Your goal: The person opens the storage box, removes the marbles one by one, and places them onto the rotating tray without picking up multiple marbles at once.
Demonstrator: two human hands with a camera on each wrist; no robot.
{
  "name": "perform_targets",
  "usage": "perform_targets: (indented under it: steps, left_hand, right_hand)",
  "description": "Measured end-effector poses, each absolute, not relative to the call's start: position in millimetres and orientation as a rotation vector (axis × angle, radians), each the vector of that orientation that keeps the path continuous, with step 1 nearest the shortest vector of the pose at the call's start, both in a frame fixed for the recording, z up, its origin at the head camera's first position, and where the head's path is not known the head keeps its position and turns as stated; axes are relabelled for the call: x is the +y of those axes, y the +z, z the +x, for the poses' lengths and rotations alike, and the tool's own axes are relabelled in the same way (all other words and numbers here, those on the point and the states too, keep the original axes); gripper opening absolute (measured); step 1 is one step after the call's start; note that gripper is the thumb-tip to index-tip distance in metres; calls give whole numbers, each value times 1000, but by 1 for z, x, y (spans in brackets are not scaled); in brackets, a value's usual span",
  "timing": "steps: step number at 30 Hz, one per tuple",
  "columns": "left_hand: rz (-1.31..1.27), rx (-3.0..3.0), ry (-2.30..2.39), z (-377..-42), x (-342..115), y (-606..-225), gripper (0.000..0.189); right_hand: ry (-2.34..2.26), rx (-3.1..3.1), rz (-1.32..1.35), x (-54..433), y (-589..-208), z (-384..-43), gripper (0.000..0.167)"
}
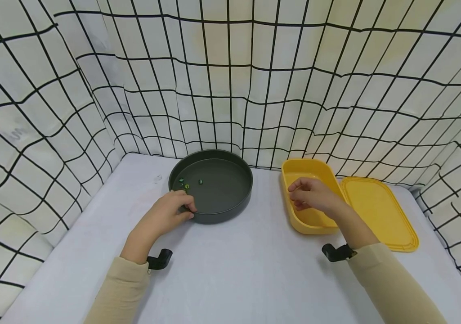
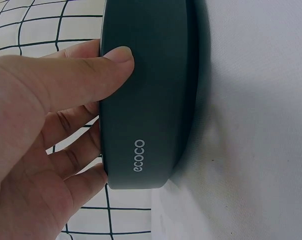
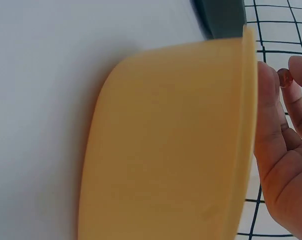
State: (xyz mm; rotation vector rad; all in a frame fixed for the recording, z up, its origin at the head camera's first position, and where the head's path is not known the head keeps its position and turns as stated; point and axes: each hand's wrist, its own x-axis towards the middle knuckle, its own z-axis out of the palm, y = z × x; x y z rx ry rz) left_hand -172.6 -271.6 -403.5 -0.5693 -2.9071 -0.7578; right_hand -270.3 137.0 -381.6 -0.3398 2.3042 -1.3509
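Note:
My left hand [image 1: 167, 211] grips the near-left rim of a round dark green dish [image 1: 222, 189]. In the left wrist view the thumb presses the dish's outer wall, marked "ecoco", while the fingers reach over the rim. Several small green beads [image 1: 200, 182] lie inside the dish, towards its left side. Above the yellow box [image 1: 315, 228] is my right hand [image 1: 315, 195], its fingers bent. The right wrist view shows a small reddish-brown bead [image 3: 285, 77] pinched between thumb and finger, beyond the box's rim. Part of the box's inside is hidden by this hand.
A yellow lid [image 1: 380, 216] lies flat on the white table [image 1: 238, 274], just right of the box. Black wire mesh [image 1: 230, 81] with white sheeting behind it encloses the back and both sides.

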Motion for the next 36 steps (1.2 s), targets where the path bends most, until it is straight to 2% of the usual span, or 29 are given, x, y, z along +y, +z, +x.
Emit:
perform_targets:
  steps: [24, 36]
  left_hand:
    - [-578, -2898, -755, -173, -271, -403, 15]
    - [-578, -2909, -747, -173, -271, -403, 16]
  right_hand:
    - [-1407, 2223, -382, 90, -381, -272, 23]
    - [-1424, 2181, -384, 68, -389, -272, 30]
